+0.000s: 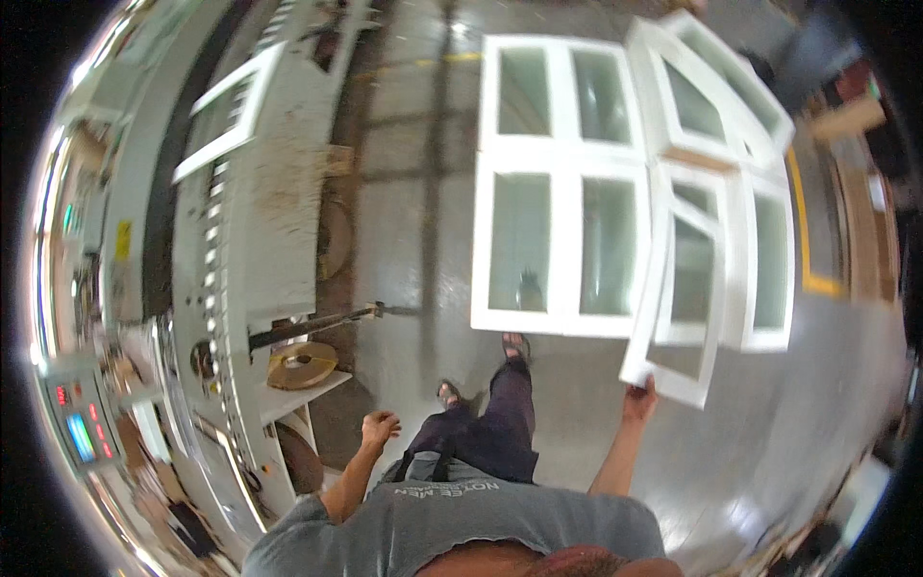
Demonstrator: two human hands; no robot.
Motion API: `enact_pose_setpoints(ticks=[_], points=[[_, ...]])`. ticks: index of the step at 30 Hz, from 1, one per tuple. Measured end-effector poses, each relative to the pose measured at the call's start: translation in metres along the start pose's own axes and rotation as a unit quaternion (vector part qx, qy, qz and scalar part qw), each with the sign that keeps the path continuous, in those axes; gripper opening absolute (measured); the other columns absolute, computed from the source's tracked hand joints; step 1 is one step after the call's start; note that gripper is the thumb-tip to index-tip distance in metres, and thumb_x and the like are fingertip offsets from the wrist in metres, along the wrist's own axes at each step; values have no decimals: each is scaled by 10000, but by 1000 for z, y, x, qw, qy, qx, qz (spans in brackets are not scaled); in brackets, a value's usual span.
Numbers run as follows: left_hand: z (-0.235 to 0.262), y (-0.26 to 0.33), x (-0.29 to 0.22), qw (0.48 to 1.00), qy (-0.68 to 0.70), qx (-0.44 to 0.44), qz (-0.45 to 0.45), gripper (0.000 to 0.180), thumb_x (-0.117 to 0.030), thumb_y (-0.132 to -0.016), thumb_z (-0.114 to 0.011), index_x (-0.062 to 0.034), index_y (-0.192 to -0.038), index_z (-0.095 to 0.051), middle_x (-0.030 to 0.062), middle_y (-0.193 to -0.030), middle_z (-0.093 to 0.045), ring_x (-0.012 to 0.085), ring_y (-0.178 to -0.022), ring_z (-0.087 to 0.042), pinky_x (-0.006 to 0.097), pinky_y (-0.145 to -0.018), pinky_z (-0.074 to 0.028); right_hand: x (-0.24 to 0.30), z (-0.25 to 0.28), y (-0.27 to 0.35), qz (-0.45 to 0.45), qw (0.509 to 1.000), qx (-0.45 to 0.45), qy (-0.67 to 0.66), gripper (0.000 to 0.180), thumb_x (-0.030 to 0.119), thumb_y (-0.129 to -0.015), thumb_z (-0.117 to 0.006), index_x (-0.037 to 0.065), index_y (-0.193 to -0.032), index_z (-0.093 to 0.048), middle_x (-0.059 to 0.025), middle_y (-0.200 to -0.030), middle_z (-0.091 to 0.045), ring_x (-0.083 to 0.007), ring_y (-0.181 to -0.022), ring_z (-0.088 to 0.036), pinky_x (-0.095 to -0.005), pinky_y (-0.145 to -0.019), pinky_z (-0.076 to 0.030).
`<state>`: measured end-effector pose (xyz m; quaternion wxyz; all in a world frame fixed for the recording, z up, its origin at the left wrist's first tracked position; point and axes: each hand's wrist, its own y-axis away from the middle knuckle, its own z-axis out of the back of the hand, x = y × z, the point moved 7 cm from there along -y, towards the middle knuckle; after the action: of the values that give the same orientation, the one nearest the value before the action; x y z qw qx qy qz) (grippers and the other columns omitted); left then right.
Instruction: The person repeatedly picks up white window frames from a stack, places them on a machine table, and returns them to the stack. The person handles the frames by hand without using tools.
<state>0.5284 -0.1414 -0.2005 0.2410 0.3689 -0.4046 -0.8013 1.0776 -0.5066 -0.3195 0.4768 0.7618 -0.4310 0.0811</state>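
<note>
On the right, my right hand (639, 399) is closed on the near left corner of a white rectangular frame (689, 388). This frame lies tilted over a stack of other white frames (766, 335), and its far part rests among them. My left hand (382, 427) hangs at my left side, near a machine, with its fingers loosely bent and nothing visible in it. Beyond my feet stand white frames with two openings each (565, 163), side by side with the stack.
A long machine (279, 207) runs along the left, with another white frame (252, 111) on it. A roll of brown edging tape (301, 365) sits on its shelf, and a dark bar (317, 325) juts toward me. A control panel (79, 423) is at far left. Boards (860, 231) lie far right.
</note>
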Motion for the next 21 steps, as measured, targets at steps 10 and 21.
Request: enact_pose_setpoints(ticks=[10,21], points=[[-104,23,-152,939,203,224,-165,449,-287,-906,-636,91,-1136,-563,186,-1012,-650,237,-863,-668,350,-738,-563,42,-152,196,105,976,-12,190,303,126,-754,-657,33,-1038,-610,-52,-937,-643,-207,-868,-630,-340,-727,-510],[27,140,-196,793,554,186,-169,240,-232,-958,-561,6,-984,-579,103,-878,-639,174,-728,-618,317,-617,-528,-66,-266,444,-38,915,320,244,563,67,-681,-712,-29,-1201,-517,-178,-1051,-619,-303,-978,-639,-430,-903,-529]])
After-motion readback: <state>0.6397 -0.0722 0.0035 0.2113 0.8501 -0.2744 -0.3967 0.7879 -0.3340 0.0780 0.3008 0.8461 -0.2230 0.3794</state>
